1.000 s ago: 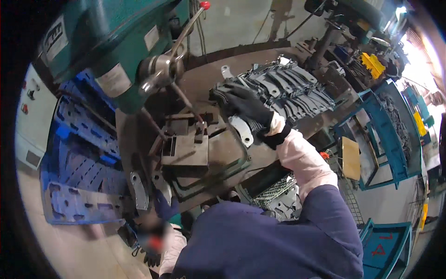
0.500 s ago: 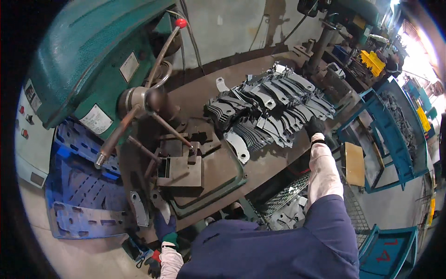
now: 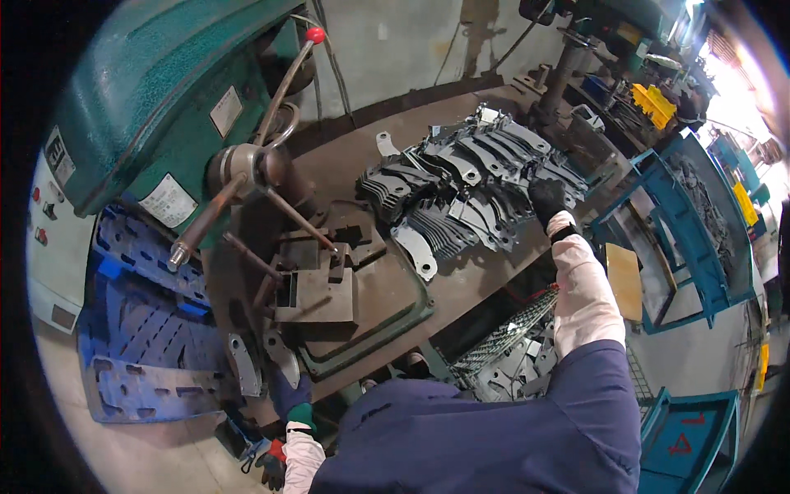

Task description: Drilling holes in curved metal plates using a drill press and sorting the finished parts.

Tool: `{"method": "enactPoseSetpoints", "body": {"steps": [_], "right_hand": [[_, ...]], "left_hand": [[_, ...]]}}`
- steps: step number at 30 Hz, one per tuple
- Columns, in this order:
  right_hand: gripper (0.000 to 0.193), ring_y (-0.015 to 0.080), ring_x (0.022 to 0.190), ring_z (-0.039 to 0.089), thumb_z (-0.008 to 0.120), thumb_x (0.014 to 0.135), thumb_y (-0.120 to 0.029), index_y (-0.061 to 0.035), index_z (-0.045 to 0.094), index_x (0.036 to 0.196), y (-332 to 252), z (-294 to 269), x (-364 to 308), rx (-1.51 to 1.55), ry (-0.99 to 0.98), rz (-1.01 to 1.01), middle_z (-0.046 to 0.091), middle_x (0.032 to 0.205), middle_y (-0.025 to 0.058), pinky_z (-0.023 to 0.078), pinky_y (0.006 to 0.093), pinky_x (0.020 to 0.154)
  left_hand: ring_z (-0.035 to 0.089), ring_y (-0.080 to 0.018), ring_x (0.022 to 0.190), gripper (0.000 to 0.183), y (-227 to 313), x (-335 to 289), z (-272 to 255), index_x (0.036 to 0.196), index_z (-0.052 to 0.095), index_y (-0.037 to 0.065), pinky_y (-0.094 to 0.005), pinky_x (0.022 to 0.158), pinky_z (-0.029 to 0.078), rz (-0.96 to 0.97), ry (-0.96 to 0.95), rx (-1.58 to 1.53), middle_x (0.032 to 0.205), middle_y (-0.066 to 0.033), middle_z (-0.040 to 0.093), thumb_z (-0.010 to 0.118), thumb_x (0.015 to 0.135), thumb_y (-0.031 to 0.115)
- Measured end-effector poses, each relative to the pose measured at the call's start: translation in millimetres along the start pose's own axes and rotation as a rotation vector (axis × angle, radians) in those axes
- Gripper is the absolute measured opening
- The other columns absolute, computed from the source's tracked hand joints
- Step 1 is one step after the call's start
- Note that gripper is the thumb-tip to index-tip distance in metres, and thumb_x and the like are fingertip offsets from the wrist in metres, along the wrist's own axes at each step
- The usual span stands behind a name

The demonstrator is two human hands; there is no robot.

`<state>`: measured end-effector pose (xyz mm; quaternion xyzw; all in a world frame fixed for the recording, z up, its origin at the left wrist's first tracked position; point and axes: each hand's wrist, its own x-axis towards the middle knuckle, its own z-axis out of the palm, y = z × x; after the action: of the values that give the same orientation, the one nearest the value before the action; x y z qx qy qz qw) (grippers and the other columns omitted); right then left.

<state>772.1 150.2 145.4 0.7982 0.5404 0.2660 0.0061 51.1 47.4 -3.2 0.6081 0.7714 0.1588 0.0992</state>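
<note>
My left hand (image 3: 290,393), in a dark blue glove with a green cuff, is closed on the lower end of a curved metal plate (image 3: 281,357) at the table's near left edge. Beside it lies a second curved plate (image 3: 244,364) with holes. My right hand (image 3: 546,199), in a black glove, rests at the right side of a large pile of similar metal plates (image 3: 481,160). Its fingers blend into the dark gaps there, so their grip is unclear. One paler plate (image 3: 415,252) lies at the pile's near left corner.
A green drill press (image 3: 164,107) with a red-knobbed lever (image 3: 314,35) stands left, above a metal fixture block (image 3: 317,296). Below the table edge sits a wire basket (image 3: 506,350) of plates. Blue pallets (image 3: 156,329) stand left, a blue metal bin (image 3: 699,239) right.
My right hand has moved away from me and slightly left, from the pile's near right edge further onto the plates. My left hand stays by its plate. The view has shifted slightly.
</note>
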Motion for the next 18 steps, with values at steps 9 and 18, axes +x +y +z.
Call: {"method": "enactPoseSetpoints", "body": {"steps": [9,18], "right_hand": [[0.034,0.0219,0.058,0.065,0.061,0.090,-0.034,-0.0030,0.070,0.080,-65,-106,5,0.833,-0.522,-0.146,0.067,0.068,0.0107,0.051,0.0358,0.053],[0.026,0.0137,0.059,0.062,0.056,0.092,-0.025,-0.0028,0.068,0.099,-237,-206,-40,1.536,-1.154,-0.648,0.066,0.081,0.0069,0.051,0.0248,0.051]], "left_hand": [[0.045,-0.0366,0.127,0.077,80,11,-51,0.142,0.039,0.001,-0.0426,0.106,0.038,0.443,0.323,-0.097,0.139,-0.0220,0.046,0.072,0.081,0.036],[0.051,-0.0366,0.123,0.086,189,-2,-128,0.142,0.043,0.006,-0.0418,0.104,0.040,0.842,-0.175,-0.533,0.138,-0.0175,0.049,0.079,0.073,0.045]]}}
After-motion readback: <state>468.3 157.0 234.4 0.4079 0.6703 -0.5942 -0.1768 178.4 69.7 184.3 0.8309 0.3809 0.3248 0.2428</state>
